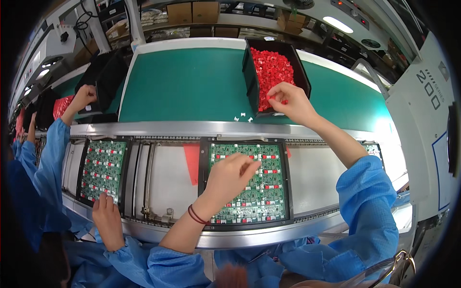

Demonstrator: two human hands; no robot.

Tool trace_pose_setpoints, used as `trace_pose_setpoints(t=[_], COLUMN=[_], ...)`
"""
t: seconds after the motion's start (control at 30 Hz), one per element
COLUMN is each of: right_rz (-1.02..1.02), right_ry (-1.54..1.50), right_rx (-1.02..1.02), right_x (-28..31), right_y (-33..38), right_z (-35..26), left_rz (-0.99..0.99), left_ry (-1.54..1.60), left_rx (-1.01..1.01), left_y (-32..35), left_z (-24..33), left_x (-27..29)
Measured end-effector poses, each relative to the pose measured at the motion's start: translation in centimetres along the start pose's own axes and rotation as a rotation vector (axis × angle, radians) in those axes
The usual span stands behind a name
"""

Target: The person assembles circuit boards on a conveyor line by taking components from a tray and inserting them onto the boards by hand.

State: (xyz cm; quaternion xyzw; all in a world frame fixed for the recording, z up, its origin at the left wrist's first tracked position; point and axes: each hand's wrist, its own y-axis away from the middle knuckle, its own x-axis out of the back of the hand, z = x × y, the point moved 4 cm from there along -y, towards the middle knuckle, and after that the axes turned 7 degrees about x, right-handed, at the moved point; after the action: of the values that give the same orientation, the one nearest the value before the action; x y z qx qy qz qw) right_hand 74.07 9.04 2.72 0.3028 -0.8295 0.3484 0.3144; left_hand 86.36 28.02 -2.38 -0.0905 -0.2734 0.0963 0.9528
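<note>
1. Head view: left hand (229, 176) resting over a green circuit board panel (249, 182) in a black frame, fingers curled loosely, fingertips pinched together near the panel's upper middle; whether anything small sits between them, impossible to tell.
2. Right hand (290, 102) reaching forward into a black bin (252, 79) of small red parts (271, 67), fingers bent and closing around a few red pieces at the bin's near end.
3. Between the two hands, a metal rail (182, 128) edging the green conveyor belt (192, 81); a few tiny white parts (244, 117) lying on the belt just left of the right hand.
4. Well to the left of the left hand, a second green panel (103, 168), with a co-worker's hand (106, 216) at its near edge and another co-worker's hand (84, 98) reaching toward a black tray (108, 77).
</note>
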Motion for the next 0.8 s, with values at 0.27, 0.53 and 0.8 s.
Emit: trace_pose_setpoints(t=[0.27, 0.53, 0.8], right_rz=[-0.402, -0.455, -0.401], right_ry=[-0.258, -0.305, -0.424], right_rx=[0.245, 0.098, 0.072], right_x=[-4.8, -4.6, -5.9], right_y=[4.8, 3.9, 4.2], right_z=[-7.2, -6.8, -6.2], left_rz=[-0.286, -0.272, -0.206], left_ry=[1.129, 1.255, 1.158], left_rx=[0.548, 0.559, 0.605], left_y=[-0.8, -1.0, -0.7], left_z=[-2.2, -2.8, -3.8], left_x=[-1.4, -0.6, -0.6])
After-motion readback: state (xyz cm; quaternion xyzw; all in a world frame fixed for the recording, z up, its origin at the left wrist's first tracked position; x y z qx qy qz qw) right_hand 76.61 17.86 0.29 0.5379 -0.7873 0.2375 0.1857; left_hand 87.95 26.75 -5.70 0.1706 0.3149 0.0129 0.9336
